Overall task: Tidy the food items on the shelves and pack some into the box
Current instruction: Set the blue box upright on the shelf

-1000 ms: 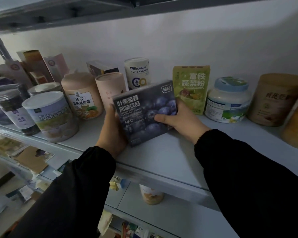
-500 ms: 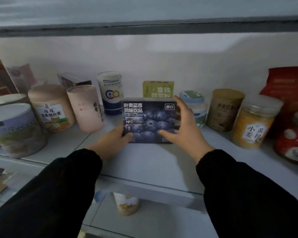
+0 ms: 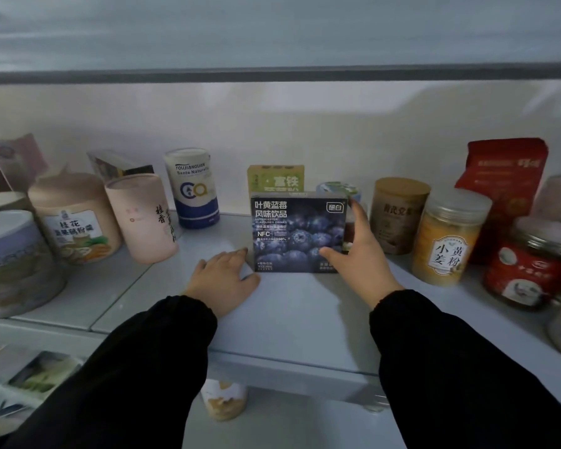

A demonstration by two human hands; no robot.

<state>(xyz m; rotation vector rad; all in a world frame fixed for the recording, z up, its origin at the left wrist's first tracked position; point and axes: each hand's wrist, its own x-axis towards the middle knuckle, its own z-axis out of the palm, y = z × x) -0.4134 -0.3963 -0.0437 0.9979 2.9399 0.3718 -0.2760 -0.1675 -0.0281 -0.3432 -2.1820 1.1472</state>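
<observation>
Tidying step: blueberry drink box [image 3: 300, 231] stood upright mid-frame on the shelf [image 3: 289, 319]. Right hand [image 3: 360, 257] pinched its frame-right edge; left hand [image 3: 224, 280] lay flat, empty, by its lower-left corner. Next, probably: release without tipping.

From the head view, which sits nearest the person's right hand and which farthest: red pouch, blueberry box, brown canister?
1. blueberry box, gripped by the right hand, centre shelf.
2. brown canister, just right of the hand.
3. red pouch, far right, against the back wall.
</observation>
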